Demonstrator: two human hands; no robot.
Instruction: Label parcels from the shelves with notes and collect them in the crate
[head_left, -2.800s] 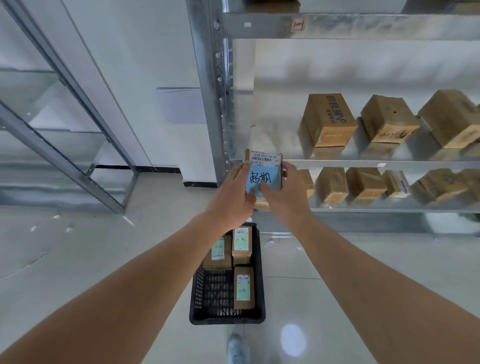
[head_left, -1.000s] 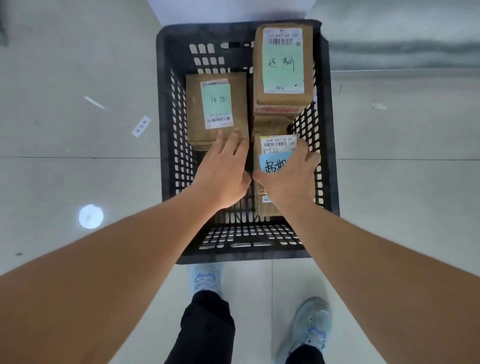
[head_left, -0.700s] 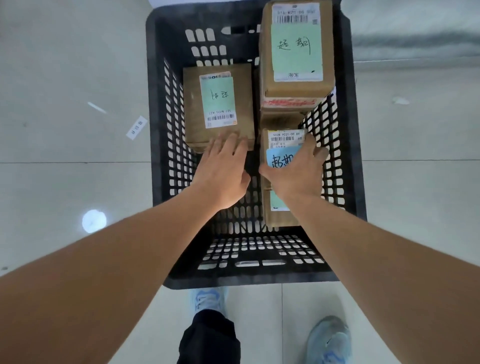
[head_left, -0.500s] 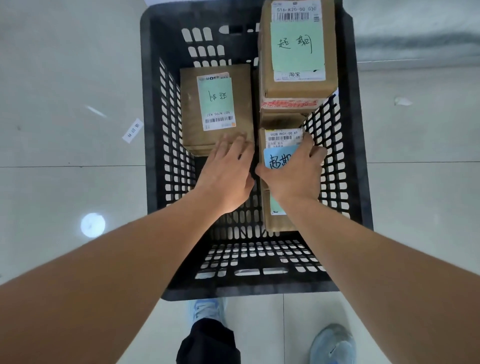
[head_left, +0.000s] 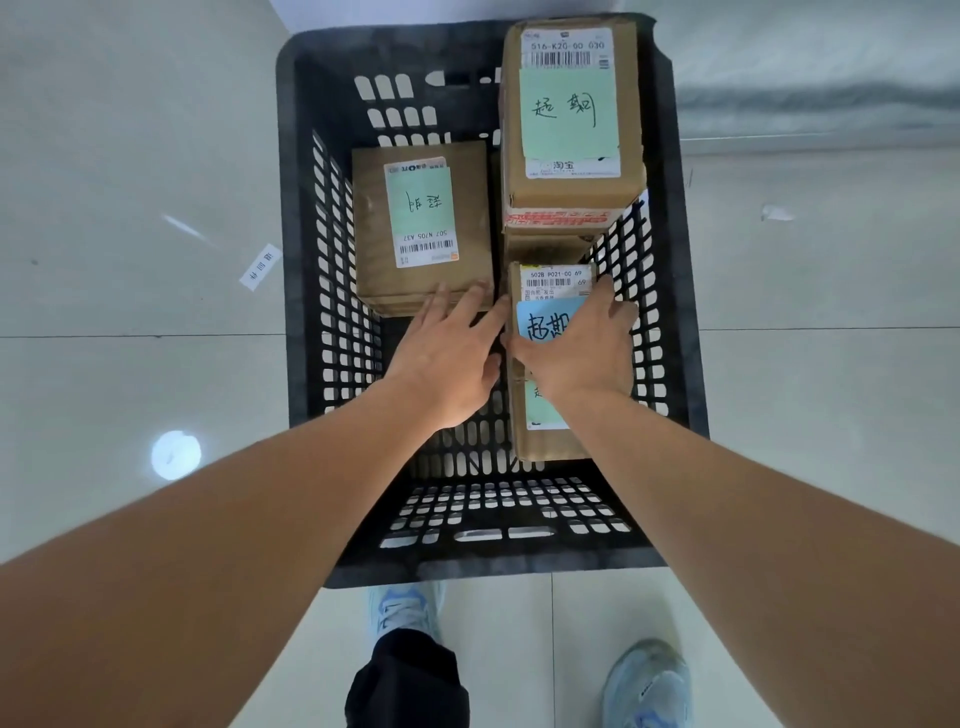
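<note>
A black crate (head_left: 670, 291) stands on the pale tiled floor (head_left: 130, 156), seen from straight above, with both bare arms reaching down into it. The right hand (head_left: 582, 353) grips a small parcel (head_left: 550, 283) from above, thumb on its left edge and fingers curled over its right edge near the crate wall; the parcel carries a white barcode label and a blue note (head_left: 543, 325) with handwriting, half covered by the hand. This parcel sits on top of a lower parcel (head_left: 545, 441) in the crate's near right part, whose green note shows just under the wrist. The left hand (head_left: 449, 364) lies flat and relaxed, fingers straight and slightly spread, fingertips touching the near edge of the left parcel (head_left: 374, 234), holding nothing. That left parcel has a green note (head_left: 421, 205) over its label. In the far right corner a tall stack (head_left: 571, 208) of parcels rises, the top one bearing a large green note (head_left: 569, 111). A small paper strip (head_left: 261, 266) lies on the floor left of the crate, and two light blue shoes (head_left: 649, 686) stand below it
</note>
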